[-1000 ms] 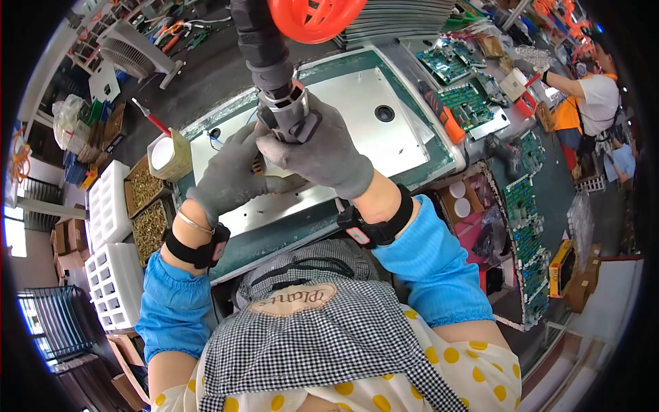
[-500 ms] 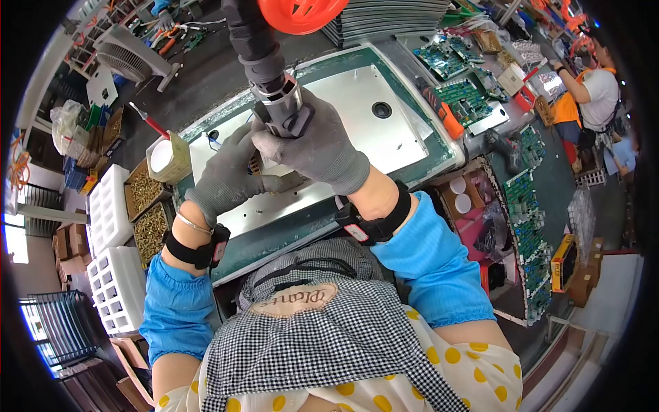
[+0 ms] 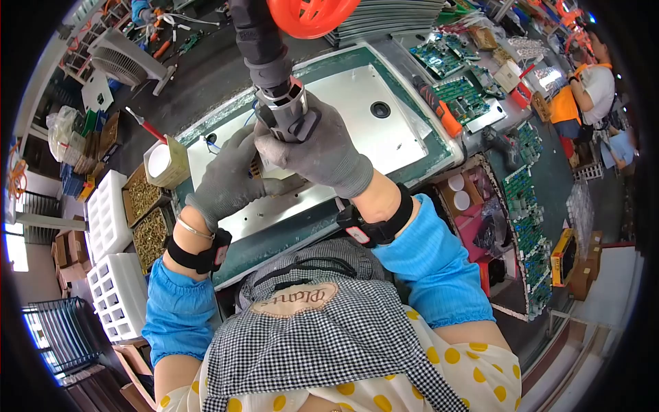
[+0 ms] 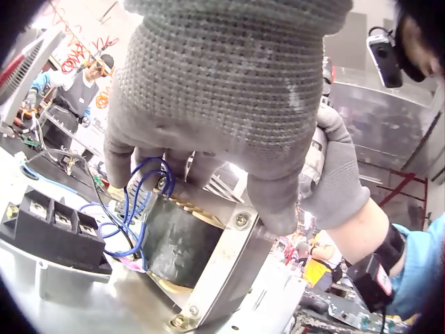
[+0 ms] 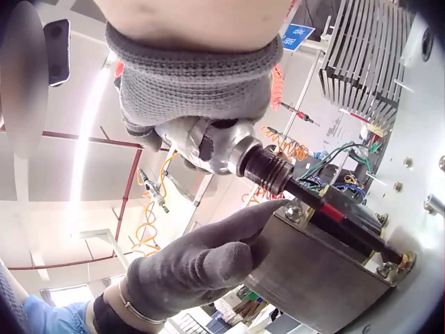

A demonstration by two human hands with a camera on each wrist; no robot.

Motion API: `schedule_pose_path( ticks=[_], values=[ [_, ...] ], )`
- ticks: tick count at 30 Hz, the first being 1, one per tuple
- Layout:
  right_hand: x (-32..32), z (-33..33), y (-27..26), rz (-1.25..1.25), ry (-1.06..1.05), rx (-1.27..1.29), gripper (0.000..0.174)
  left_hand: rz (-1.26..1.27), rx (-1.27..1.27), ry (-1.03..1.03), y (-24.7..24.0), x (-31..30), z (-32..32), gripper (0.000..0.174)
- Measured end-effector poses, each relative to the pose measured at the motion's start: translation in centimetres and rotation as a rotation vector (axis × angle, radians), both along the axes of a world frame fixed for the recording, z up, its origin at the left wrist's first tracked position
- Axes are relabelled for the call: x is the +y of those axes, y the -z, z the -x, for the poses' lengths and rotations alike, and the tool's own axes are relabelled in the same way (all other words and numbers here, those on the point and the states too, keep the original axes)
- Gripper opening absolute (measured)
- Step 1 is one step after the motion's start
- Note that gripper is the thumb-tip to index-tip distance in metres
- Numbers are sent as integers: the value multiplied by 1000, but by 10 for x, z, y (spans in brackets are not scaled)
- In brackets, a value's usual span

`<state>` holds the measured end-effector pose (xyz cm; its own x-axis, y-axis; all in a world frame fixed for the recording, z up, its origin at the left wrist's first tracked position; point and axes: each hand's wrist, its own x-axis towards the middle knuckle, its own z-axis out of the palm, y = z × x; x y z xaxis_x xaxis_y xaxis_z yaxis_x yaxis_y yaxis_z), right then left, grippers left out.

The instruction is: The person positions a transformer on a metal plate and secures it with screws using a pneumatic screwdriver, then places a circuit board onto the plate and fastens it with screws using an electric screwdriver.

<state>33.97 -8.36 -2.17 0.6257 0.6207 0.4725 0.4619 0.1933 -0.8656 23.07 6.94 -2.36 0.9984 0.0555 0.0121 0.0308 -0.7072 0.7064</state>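
The gloved right hand (image 3: 319,147) grips a metallic power driver (image 3: 285,113). In the right wrist view the driver's long bit (image 5: 334,212) reaches down to a fastener (image 5: 405,261) at the foot of a metal-framed transformer (image 5: 313,268). The gloved left hand (image 3: 230,175) holds the transformer, its fingers curled over the top in the left wrist view. Blue wires (image 4: 142,209) leave the black coil (image 4: 177,243). Beside it, a black terminal block (image 4: 52,229) sits on the white metal panel (image 3: 357,137).
Boxes of brass-coloured parts (image 3: 147,237) and white foam trays (image 3: 113,295) lie at the left. Right of the bench are an orange-handled tool (image 3: 449,123), green circuit boards (image 3: 460,96) and a carton (image 3: 473,226). A red funnel-like object (image 3: 312,14) hangs overhead. Another person (image 3: 594,93) stands far right.
Both hands keep their grips with little movement. The driver tilted slightly and came back, and the head view shifted a little. The person at the far right changed arm position.
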Motion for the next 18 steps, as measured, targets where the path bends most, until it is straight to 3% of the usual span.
schedule_pose_path(
  ticks=[3,7,15,18],
  values=[
    [1,2,0,-36,-20,50,49,-2,12,4,0,1,1,97],
    [2,1,1,-16,50,-152,50,-17,0,6,-1,1,1,99],
    [3,3,4,-84,-88,167,47,-18,-97,42,5,4,2,97],
    [-2,4,-5,-49,-142,258,46,-21,-91,2,-3,-1,3,77]
  ],
)
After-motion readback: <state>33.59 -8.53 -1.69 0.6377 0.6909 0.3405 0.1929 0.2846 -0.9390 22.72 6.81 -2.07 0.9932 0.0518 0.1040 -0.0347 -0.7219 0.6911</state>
